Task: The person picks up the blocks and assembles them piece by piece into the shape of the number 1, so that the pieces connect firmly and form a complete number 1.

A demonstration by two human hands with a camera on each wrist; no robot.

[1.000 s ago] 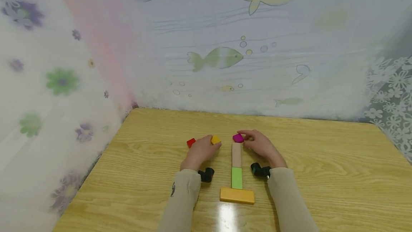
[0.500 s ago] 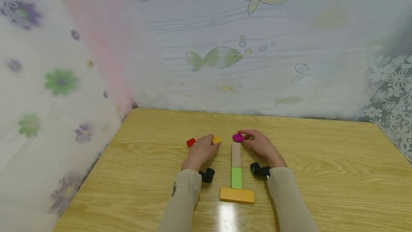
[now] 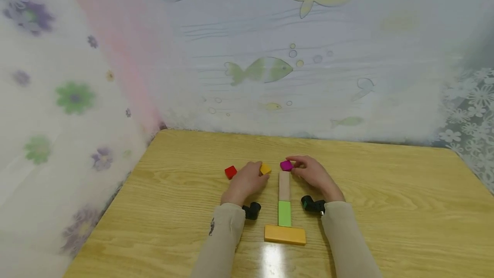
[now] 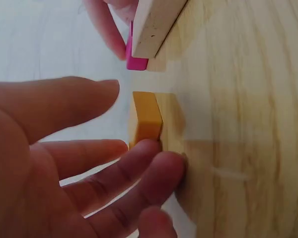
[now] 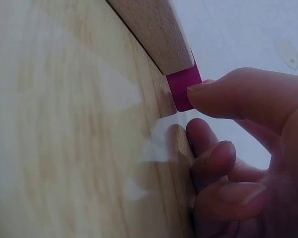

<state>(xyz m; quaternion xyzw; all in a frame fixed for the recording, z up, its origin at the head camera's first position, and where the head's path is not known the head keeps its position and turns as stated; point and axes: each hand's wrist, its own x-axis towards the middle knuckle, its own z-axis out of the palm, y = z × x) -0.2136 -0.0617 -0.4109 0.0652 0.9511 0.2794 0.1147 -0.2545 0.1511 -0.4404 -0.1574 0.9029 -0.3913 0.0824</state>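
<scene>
Two hands face each other near the middle of my head view, over the wooden tabletop [image 3: 401, 192]. The right hand [image 3: 313, 174] pinches the magenta block [image 3: 286, 165] between thumb and index finger, and I judge the grip steadies it against the far end of the pale wooden block [image 3: 284, 185], which it appears to meet. The left hand [image 3: 247, 179] is loosely spread: fingertips touch the left side of the yellow block [image 3: 265, 169] while the thumb stands apart, so to me this looks more like a nudging contact than a grasp.

Below, running toward the bottom of the frame, the green block [image 3: 284, 213] continues the pale one's line, and the long orange block [image 3: 284, 234] lies crosswise at its foot like a base. The red block [image 3: 231, 172] sits just left of the left hand.

For moving, I find only a narrow gap between yellow and magenta. A strip of wood separates the hands from the tabletop's far edge, where the fish-print curtain [image 3: 247, 33] begins; there is broader room toward the right of the frame.
</scene>
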